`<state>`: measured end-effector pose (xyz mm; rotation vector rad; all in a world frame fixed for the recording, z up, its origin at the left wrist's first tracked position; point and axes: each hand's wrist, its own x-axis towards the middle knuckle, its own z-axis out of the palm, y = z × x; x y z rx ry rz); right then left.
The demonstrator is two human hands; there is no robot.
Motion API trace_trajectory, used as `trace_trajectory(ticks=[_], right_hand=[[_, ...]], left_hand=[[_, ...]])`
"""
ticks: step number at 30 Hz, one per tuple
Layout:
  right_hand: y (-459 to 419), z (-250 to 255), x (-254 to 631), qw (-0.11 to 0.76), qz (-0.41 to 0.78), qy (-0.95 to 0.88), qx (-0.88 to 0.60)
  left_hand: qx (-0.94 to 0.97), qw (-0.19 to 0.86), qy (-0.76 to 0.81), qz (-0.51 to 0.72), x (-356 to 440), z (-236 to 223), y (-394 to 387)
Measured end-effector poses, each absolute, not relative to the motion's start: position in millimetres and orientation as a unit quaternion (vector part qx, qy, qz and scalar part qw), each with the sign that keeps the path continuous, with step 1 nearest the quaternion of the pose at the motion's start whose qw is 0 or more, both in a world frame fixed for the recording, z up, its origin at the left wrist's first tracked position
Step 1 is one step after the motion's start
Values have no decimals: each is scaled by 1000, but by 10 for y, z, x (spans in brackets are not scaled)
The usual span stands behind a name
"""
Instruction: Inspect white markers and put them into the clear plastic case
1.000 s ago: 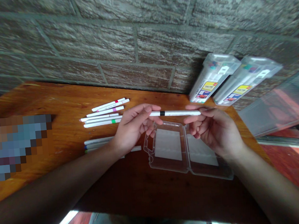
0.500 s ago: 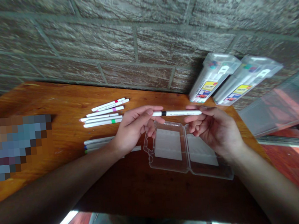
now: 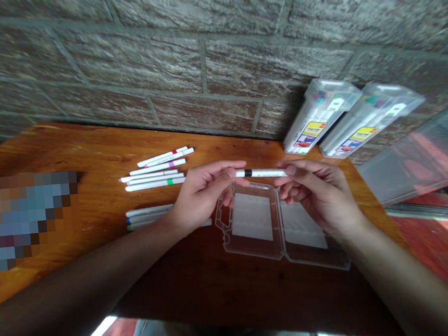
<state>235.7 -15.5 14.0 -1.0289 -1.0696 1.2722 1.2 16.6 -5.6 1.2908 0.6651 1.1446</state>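
A white marker with a black band [image 3: 261, 173] is held level above an open clear plastic case [image 3: 279, 223] that lies flat on the wooden table [image 3: 69, 150]. My left hand [image 3: 204, 190] pinches the marker's left end between thumb and fingers. My right hand [image 3: 314, 194] is closed round its right end, covering the tip.
Several white markers with coloured bands [image 3: 157, 171] lie in a row left of my hands, and more markers [image 3: 147, 216] lie under my left wrist. Two closed marker cases [image 3: 351, 117] lean against the brick wall [image 3: 213, 48] at back right. A blurred patch sits at far left.
My right hand has slid left along the marker and now covers its right end. The marker has dropped slightly toward the open case. My left hand has barely moved.
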Motion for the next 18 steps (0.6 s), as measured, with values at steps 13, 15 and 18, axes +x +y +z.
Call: trace_trajectory(ticks=[13,15,18], right_hand=[[-152,87,2352,553,485,-515,-440],[-150,92,2358,558,491,-505,-439],[-145,109,2372,564,506,-485,-437]], left_hand=[[559,606,296,482,5,-55,164],[551,625,270,483,-5,-68,161],[533,662,222,477,-28,-89,146]])
